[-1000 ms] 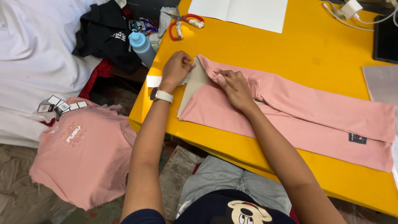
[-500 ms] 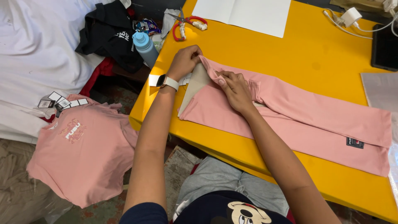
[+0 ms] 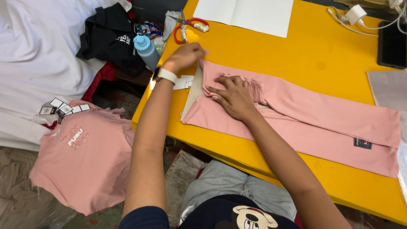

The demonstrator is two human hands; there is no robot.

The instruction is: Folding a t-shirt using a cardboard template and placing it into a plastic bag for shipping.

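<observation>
While right hand [image 3: 234, 96] presses flat on waistband of pink trousers [image 3: 305, 118] lying on yellow table [image 3: 313, 55], left hand [image 3: 186, 55] fingers pinch fabric edge over cardboard insert [image 3: 193, 91]. Step judged: folding waist end. Next needs an even tuck, fabric smoothed.

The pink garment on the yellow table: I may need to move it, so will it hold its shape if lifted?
Probably not: the pink garment bunches under the right hand, so it looks floppy. The card insert by the left hand may stiffen only that end.
</observation>
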